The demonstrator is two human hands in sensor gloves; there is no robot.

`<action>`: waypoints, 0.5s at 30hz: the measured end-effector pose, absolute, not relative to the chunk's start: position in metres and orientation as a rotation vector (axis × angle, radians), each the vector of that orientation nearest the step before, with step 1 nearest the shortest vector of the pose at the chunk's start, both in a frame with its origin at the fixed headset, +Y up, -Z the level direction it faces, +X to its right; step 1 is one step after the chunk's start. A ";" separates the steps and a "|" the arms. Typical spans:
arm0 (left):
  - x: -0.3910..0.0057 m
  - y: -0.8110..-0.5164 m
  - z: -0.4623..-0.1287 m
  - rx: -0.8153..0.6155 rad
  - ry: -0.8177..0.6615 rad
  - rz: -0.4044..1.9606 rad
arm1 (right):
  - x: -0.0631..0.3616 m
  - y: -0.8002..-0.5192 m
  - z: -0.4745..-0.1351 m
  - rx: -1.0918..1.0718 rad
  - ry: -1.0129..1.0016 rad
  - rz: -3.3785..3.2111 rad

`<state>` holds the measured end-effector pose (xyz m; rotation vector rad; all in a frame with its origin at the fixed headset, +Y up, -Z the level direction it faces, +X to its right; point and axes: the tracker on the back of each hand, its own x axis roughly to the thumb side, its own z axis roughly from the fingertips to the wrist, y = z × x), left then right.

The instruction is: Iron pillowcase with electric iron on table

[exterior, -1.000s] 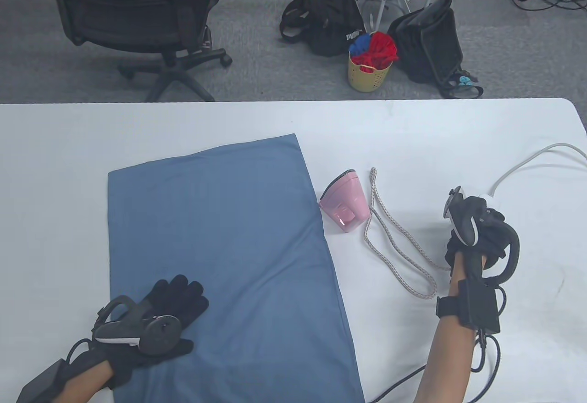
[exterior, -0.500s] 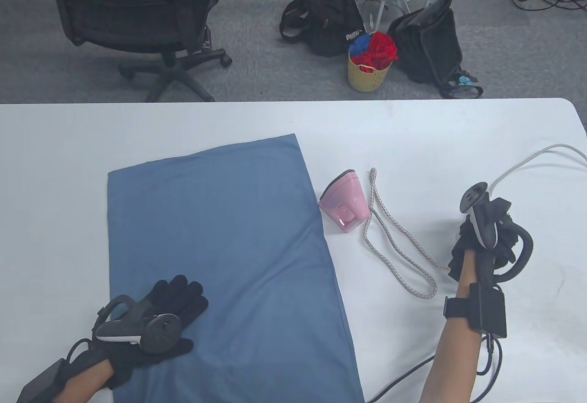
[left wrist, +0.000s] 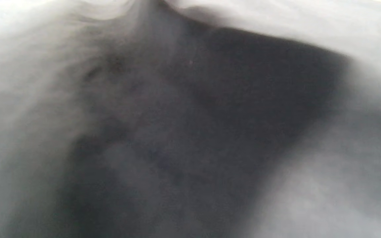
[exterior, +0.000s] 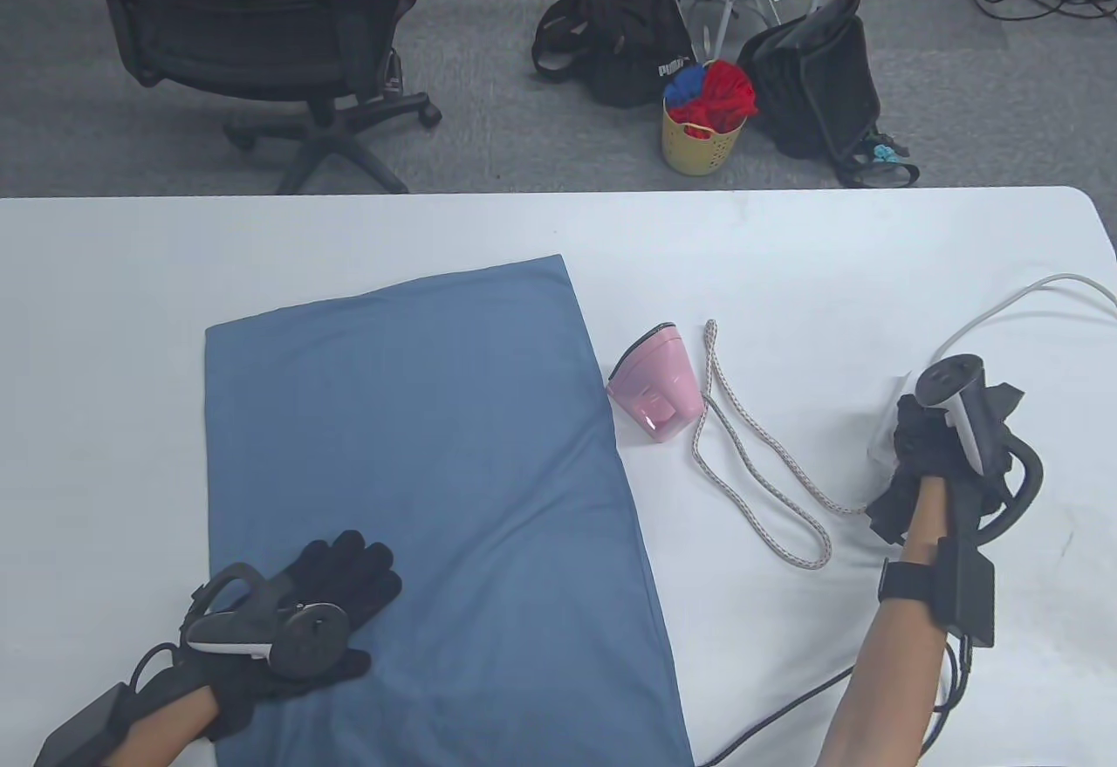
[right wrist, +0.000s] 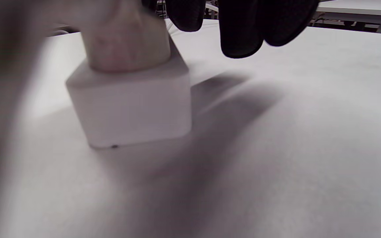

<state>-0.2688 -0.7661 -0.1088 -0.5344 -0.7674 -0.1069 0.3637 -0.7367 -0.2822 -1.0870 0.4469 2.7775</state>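
My left hand [exterior: 288,619] flat with straight fingers on the blue pillowcase [exterior: 428,488] near corner, pink iron [exterior: 656,383] on its side just beside the pillowcase, my right hand [exterior: 938,453] over a white socket block [right wrist: 131,99], its grasp indeterminable.

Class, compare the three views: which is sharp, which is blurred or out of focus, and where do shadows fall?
Table view: evenly lit and sharp; pillowcase, pink iron and both hands are crisp. Left wrist view: wholly out of focus, only grey smears, nothing identifiable. Right wrist view: the white socket block and gloved fingertips are soft, the left edge smeared; a dark shadow spreads across the table beside the block.
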 end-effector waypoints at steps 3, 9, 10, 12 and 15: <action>-0.269 -0.767 -0.108 -0.533 -0.768 -0.114 | 0.362 -0.736 -0.285 -1.086 0.514 2.790; -0.269 -0.770 -0.111 -0.554 -0.763 -0.110 | 0.376 -0.744 -0.285 -1.054 0.493 2.599; -0.270 -0.771 -0.111 -0.558 -0.760 -0.108 | 0.379 -0.744 -0.283 -1.055 0.490 2.573; -0.271 -0.771 -0.112 -0.559 -0.757 -0.110 | 0.382 -0.748 -0.280 -1.035 0.419 2.557; -0.270 -0.768 -0.110 -0.545 -0.756 -0.109 | 0.381 -0.745 -0.280 -1.044 0.435 2.553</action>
